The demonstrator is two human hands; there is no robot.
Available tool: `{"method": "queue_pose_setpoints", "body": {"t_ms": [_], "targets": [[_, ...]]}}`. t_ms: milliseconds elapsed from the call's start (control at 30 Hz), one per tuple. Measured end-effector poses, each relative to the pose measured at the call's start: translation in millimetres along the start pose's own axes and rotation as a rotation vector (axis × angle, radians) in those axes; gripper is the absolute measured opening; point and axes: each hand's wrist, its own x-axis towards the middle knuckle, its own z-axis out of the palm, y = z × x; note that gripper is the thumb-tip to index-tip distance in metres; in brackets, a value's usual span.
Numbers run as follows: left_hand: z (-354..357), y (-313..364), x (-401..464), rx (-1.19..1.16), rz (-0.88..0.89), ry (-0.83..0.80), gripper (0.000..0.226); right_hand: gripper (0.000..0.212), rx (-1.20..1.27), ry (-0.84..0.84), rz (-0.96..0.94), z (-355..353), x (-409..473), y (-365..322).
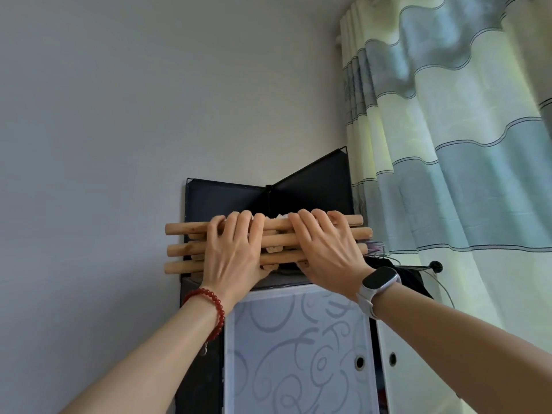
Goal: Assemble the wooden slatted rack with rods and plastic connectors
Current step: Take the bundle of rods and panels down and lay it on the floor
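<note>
rack up on cabinet top by curtain | L hand + R hand fingers curled over top rods, clamped | prob light, stiff, smooth wood; joints may slip apart → hold near center, both hands

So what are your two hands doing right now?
Left hand: fingers curled over the wooden rods, holding them.
Right hand: also curled over the rods, holding them.
</note>
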Motion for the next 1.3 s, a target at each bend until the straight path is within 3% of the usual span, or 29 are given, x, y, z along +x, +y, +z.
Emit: {"method": "queue_pose_setpoints", "body": {"t_ms": [267,500,933,1300], "targets": [[-40.8,14.8,18.6,-0.060,0.007,0.112,0.080,0.072,-0.096,0.035,0.019,-60.0,-9.7,18.4],[-100.4,79.8,17.7,-0.188,-0.003,0.109,0.077,0.067,-0.180,-0.028,0.039,-139.6,-69.4,50.7],[-281.6,311.0,-0.7,-0.592,0.000,0.081,0.061,0.077,-0.410,-0.348,0.139,-354.8,-275.4,147.3],[-447.6,511.4,5.5,-0.984,0.080,0.096,0.064,0.074,-0.728,-0.619,0.256,-551.7,-431.4,225.9]]}}
